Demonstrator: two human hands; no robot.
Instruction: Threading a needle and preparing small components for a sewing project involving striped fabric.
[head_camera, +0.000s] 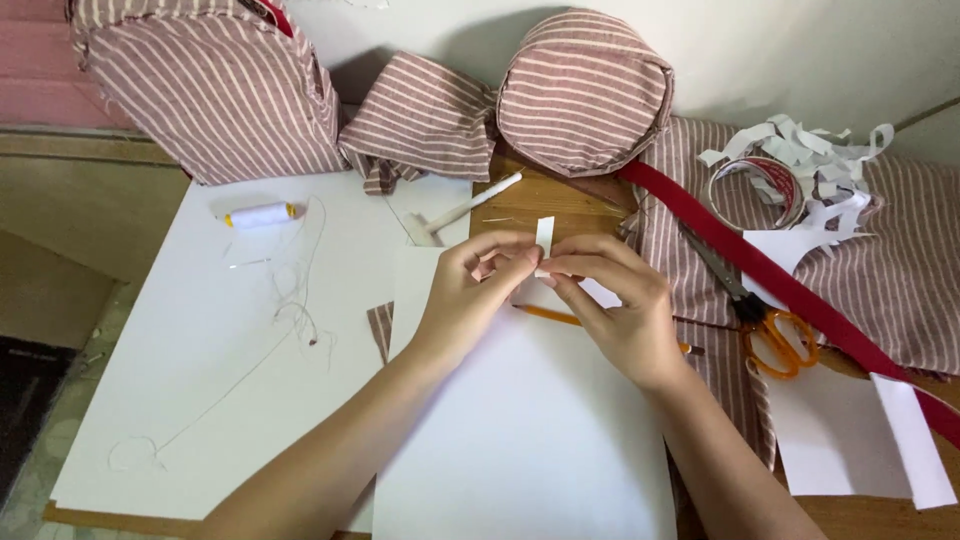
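Head cam: small white paper strip (544, 236) stands upright, long axis pointing away from the person, over the big white sheet (520, 440). Left hand (462, 295) and right hand (612, 300) both pinch its lower end, about equally close, pencil (548, 315) just beneath.

Single view only, from a camera worn on the head. It looks steeply down and forward across the table (150, 400) from the person's seat, at close range: both forearms enter from the bottom edge, and the left hand (470, 290) and right hand (610, 310) sit near frame centre. The far edge of the frame reaches the wall (800, 50) behind the striped fabric (590, 90). The lens appears wide, since floor (40, 400) shows at left. No second view exists for overlap.
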